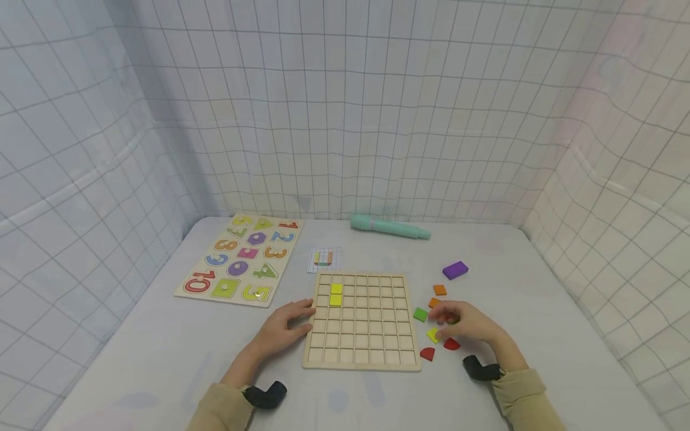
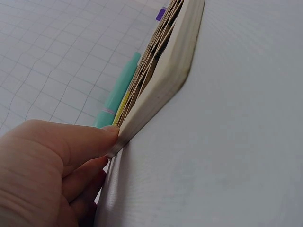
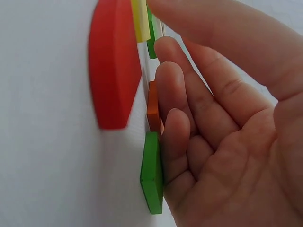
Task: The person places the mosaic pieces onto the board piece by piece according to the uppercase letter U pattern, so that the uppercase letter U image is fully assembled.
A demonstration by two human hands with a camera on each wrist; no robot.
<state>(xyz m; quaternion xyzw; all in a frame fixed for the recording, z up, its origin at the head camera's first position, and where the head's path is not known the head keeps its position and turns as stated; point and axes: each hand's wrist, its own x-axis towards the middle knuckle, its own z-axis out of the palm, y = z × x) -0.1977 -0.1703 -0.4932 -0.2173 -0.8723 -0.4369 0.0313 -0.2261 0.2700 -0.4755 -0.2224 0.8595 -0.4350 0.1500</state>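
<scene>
Left hand [image 1: 283,328] at the left edge of the grid board [image 1: 361,367]; thumb and fingertips touch its rim, fingers fairly straight, a light steadying touch by the look of it, not a wrap. Right hand [image 1: 466,322] just off the board's right edge, fingers loosely bent, thumb and forefinger a little apart – nothing pinched that I can see; thumb tip right by a yellow tile [image 1: 433,333], contact hard to call.

Also right of the board: green tile [image 1: 420,314] near its edge, two orange tiles [image 1: 439,290] farther out, two red pieces [image 1: 427,354] toward its near corner; another green tile [image 3: 151,172] under the right hand's small fingers. Two yellow squares [image 1: 336,294] fill cells in the board's second column from the left; most other cells open.

Left of the board, number puzzle [image 1: 242,240], well apart; plenty of bare table on the board's near side – purple block [image 1: 455,270] off its far right corner.
</scene>
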